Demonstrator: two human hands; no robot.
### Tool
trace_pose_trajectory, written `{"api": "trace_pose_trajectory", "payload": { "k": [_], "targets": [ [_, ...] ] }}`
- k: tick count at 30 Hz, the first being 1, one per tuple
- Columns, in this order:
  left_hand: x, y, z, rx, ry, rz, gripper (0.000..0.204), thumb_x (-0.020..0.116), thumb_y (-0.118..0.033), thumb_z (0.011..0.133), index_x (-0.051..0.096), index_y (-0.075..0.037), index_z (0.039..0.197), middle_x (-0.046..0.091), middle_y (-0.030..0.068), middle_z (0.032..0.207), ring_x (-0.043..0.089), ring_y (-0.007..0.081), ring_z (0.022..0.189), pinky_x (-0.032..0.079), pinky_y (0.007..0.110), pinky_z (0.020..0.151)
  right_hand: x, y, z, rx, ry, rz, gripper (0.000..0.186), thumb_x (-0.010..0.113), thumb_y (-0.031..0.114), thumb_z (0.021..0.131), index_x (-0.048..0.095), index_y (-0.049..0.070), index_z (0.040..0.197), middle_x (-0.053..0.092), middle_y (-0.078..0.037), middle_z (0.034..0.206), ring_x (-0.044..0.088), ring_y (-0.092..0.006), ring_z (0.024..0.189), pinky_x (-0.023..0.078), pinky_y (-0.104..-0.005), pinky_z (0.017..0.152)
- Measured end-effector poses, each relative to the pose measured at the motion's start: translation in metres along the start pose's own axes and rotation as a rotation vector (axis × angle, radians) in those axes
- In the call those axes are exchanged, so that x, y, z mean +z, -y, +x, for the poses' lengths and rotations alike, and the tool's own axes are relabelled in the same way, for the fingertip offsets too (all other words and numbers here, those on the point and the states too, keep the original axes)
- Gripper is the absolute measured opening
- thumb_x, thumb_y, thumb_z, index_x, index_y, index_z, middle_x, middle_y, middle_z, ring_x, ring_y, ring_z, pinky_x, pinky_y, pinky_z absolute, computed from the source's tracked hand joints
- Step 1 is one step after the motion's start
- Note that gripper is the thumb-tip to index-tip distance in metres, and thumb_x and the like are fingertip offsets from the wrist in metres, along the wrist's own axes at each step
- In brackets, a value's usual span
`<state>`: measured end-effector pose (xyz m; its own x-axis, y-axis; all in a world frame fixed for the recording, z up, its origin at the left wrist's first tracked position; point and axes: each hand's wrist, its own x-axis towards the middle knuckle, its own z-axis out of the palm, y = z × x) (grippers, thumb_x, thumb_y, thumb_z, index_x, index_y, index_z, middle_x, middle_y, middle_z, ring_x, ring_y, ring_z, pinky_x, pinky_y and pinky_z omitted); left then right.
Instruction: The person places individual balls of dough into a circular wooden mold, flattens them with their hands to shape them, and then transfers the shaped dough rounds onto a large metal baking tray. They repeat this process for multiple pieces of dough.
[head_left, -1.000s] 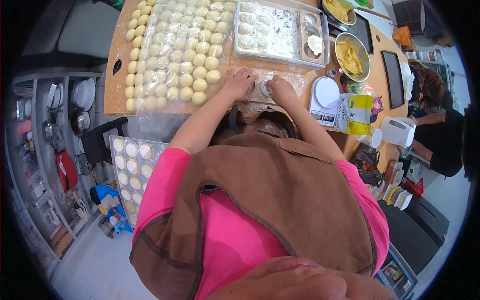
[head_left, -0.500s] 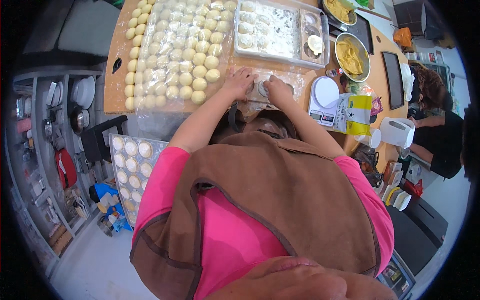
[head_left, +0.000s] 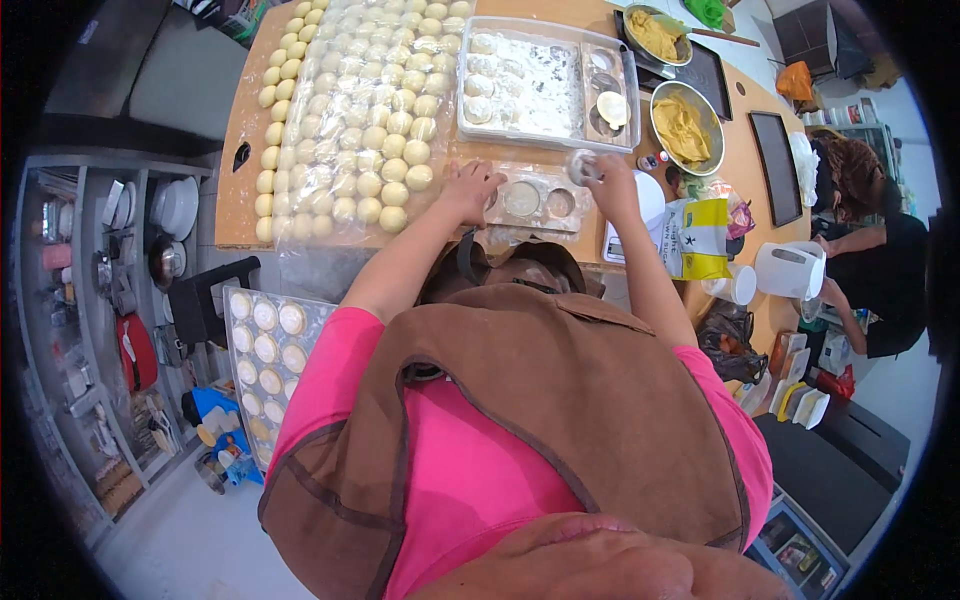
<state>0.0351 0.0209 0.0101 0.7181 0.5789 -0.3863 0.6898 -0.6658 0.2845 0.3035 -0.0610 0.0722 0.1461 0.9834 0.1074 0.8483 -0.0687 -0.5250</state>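
My left hand grips the left end of a wooden mould with round cavities, lying on the work table under or on clear plastic; pale material sits in its middle cavity. My right hand is closed on a small whitish round piece, raised just above the mould's right end, beside the tray of white flour. Rows of yellow dough balls, many under plastic film, lie left of my hands. A white kitchen scale stands right of the mould.
Bowls of yellow mixture, a yellow-white bag, a white jug and dark trays crowd the right side. A tray of pale rounds is low at left, beside shelving. A person bends at far right.
My right hand has moved up and right from the middle cavity, lifting the whitish piece, which uncovers that cavity. My left hand stays on the mould. The view has shifted slightly.
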Motion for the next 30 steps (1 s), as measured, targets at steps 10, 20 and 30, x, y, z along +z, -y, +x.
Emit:
{"api": "trace_pose_trajectory", "payload": {
  "k": [10, 20, 30],
  "targets": [
    [-0.025, -0.001, -0.052, -0.071, -0.271, -0.191, 0.090, 0.086, -0.028, 0.052, 0.044, -0.019, 0.131, 0.036, 0.0141, 0.143, 0.030, 0.0350, 0.137, 0.022, 0.054, 0.113, -0.025, -0.035, -0.018, 0.026, -0.154, 0.002, 0.029, 0.070, 0.004, 0.070, 0.067, 0.004, 0.100, 0.061, -0.017, 0.094, 0.060, -0.0368, 0.093, 0.048, -0.0445, 0.082],
    [-0.007, 0.021, -0.217, -0.538, -1.016, -0.468, 0.087, 0.086, -0.009, 0.050, 0.041, -0.006, 0.125, 0.039, 0.0121, 0.134, 0.040, 0.0283, 0.127, 0.028, 0.037, 0.111, 0.036, -0.027, -0.013, -0.178, 0.340, -0.287, 0.025, 0.056, 0.002, 0.078, 0.064, 0.002, 0.102, 0.060, -0.021, 0.105, 0.058, -0.0386, 0.101, 0.048, -0.0437, 0.090],
    [0.039, -0.029, -0.377, -1.029, -1.507, -0.570, 0.091, 0.086, -0.007, 0.059, 0.033, -0.004, 0.132, 0.036, 0.0134, 0.135, 0.036, 0.0270, 0.129, 0.026, 0.037, 0.111, 0.106, 0.019, 0.023, -0.433, 0.607, -0.124, 0.024, 0.057, 0.006, 0.081, 0.062, 0.000, 0.103, 0.061, -0.022, 0.111, 0.056, -0.0365, 0.109, 0.047, -0.0433, 0.092]
  ]
}}
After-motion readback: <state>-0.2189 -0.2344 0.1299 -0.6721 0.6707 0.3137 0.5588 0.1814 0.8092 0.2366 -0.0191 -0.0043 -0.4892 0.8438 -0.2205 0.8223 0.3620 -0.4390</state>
